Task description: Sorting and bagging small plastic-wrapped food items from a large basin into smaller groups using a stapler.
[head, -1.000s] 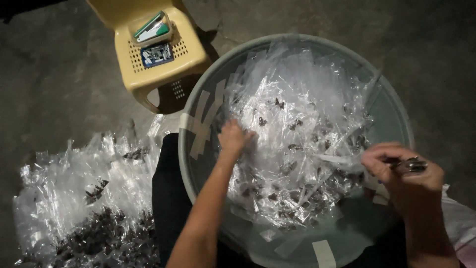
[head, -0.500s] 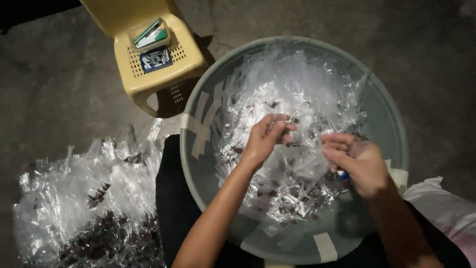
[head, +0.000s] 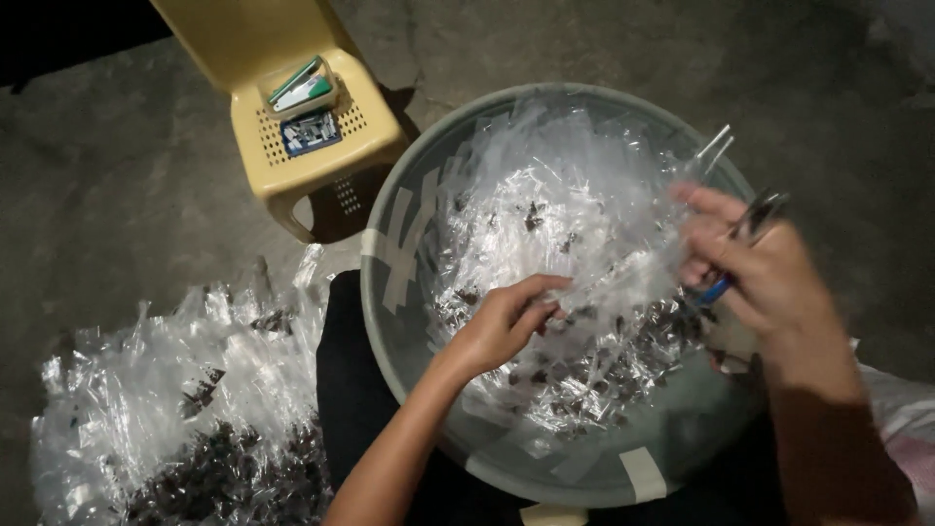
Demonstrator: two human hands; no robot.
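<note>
Bag pile: heap of clear plastic packets (head: 185, 399) with dark contents, on the floor at 8 o'clock, well apart from both hands.

Chair: yellow plastic chair (head: 292, 136) at 11 o'clock; its seat carries a small tray of green-and-white flat items (head: 302, 86) and a blue packet (head: 311, 131).

Basin: large grey round basin (head: 394, 321) at centre, rim patched with strips of pale tape, filled with clear plastic sleeves (head: 565, 253) and small dark pieces.

Left hand: left hand (head: 502, 326) low inside the basin, just left of centre; grip nearly closed, thumb and forefinger pinched on the near end of one clear sleeve (head: 609, 282).

Sleeve axis: the pinched sleeve runs from the left hand toward 2 o'clock, rising to the right hand; its far end is blurred.

Right hand: right hand (head: 769, 282) raised over the basin's 3 o'clock rim, motion-blurred; grip curled around a small tool with a blue handle and metal tip (head: 745, 239), likely pliers or scissors, though the blur hides which. Its fingertips touch or nearly touch the sleeve's far end.

Nearer hand: the left hand lies nearer the heap of sleeves; the tool sits at 2 o'clock from it.
</note>
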